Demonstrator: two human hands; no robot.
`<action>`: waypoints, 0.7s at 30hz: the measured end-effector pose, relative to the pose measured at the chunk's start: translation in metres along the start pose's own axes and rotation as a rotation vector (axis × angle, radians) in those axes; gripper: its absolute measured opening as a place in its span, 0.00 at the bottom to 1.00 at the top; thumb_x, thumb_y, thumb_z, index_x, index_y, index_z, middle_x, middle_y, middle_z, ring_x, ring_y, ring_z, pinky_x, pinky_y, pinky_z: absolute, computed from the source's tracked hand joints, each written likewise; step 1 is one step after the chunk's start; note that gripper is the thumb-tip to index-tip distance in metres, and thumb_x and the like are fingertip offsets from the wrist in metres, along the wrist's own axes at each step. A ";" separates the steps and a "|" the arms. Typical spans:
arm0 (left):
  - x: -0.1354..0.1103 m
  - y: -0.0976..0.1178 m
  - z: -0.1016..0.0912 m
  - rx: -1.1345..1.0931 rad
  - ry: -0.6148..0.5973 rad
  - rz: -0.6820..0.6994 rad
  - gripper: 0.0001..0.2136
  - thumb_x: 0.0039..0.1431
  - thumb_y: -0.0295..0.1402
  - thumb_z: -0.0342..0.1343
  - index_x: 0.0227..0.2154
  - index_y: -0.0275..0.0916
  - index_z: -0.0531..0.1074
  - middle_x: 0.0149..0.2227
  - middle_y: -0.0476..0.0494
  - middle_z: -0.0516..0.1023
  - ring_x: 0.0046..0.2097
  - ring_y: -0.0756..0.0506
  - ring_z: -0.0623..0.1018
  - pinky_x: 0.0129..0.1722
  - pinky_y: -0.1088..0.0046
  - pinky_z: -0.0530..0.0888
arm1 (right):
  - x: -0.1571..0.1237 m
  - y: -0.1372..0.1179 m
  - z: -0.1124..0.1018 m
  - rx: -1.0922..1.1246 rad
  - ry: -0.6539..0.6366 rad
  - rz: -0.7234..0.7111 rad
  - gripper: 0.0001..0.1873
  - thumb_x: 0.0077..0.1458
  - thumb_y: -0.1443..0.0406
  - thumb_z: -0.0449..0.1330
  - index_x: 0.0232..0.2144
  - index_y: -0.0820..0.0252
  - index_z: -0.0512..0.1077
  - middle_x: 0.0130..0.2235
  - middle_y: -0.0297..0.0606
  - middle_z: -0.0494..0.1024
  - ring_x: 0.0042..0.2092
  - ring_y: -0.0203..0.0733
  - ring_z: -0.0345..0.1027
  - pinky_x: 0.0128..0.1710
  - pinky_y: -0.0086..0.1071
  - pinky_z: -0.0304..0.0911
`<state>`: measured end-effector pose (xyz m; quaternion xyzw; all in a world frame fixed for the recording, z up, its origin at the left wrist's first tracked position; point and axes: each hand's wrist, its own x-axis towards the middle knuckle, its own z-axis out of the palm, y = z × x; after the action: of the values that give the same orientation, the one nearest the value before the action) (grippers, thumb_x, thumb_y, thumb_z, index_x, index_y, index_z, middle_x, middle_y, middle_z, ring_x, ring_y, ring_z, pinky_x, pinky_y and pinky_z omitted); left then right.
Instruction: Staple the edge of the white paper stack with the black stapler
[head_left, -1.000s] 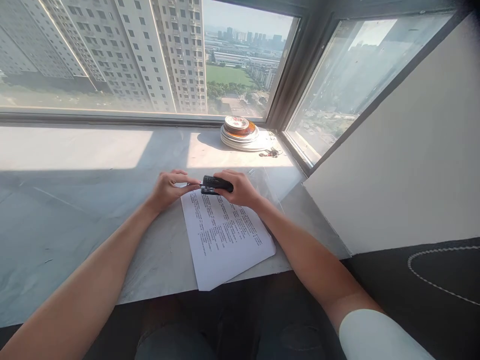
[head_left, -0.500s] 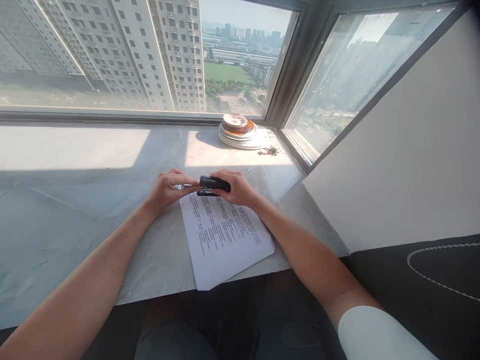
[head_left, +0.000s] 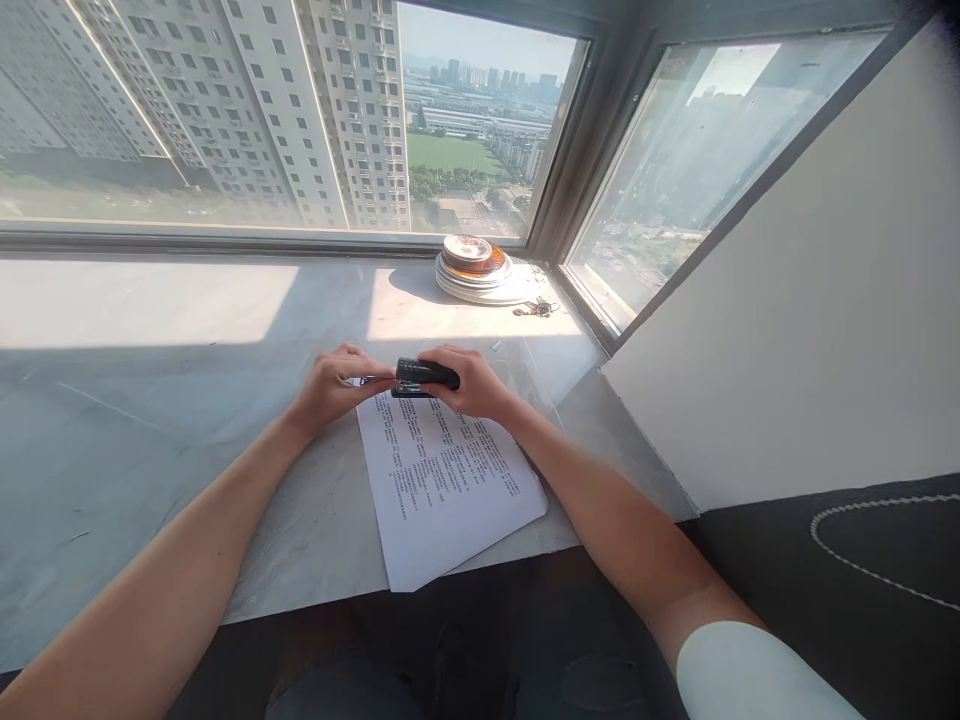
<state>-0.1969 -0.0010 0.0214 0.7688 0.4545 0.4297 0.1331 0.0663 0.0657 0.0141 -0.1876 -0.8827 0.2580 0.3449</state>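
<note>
Printed sheets of paper (head_left: 450, 500) lie on the grey stone ledge, their near corner jutting past its front edge. At the far edge of the paper, my right hand (head_left: 472, 382) is closed round a black stapler (head_left: 420, 373), its front end pointing left. The stapler's jaws stand slightly apart. Thumb and fingers of my left hand (head_left: 337, 382) pinch the far left corner of the paper, right beside the stapler's front end. A small dark detail shows between those fingers, too small to make out. Whether paper sits inside the jaws is hidden.
Stacked plates (head_left: 480, 285) stand by the window corner, with a small dark tangled item (head_left: 536, 308) beside them. Window frames (head_left: 555, 170) border the ledge (head_left: 150, 440) at the back. A white wall (head_left: 787, 300) rises on the right.
The whole view has shifted down slightly as my head tilts. Both hands keep the same hold on the paper and the stapler, with hardly any movement.
</note>
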 end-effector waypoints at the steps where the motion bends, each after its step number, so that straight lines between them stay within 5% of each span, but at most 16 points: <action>1: 0.000 0.001 0.000 -0.003 0.006 -0.006 0.11 0.63 0.50 0.68 0.36 0.51 0.88 0.37 0.48 0.89 0.35 0.42 0.84 0.50 0.53 0.76 | 0.000 0.000 0.000 0.001 -0.002 0.008 0.12 0.65 0.60 0.65 0.50 0.53 0.74 0.47 0.40 0.83 0.48 0.45 0.76 0.51 0.39 0.69; 13: -0.001 -0.008 -0.002 -0.006 -0.048 0.043 0.06 0.63 0.45 0.69 0.37 0.52 0.88 0.38 0.48 0.90 0.35 0.42 0.87 0.54 0.52 0.75 | -0.001 0.003 0.001 0.003 0.033 0.005 0.13 0.64 0.61 0.66 0.50 0.55 0.76 0.45 0.41 0.83 0.46 0.45 0.75 0.50 0.40 0.69; 21: -0.002 -0.006 -0.007 -0.024 -0.044 -0.057 0.10 0.65 0.47 0.66 0.39 0.51 0.88 0.44 0.44 0.90 0.42 0.39 0.86 0.50 0.54 0.79 | -0.005 0.018 -0.032 0.118 0.079 0.058 0.15 0.59 0.57 0.70 0.46 0.56 0.80 0.40 0.38 0.82 0.40 0.42 0.74 0.46 0.40 0.70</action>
<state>-0.2063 -0.0001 0.0210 0.7631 0.4680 0.4143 0.1643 0.0944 0.0880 0.0212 -0.2026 -0.8458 0.3121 0.3823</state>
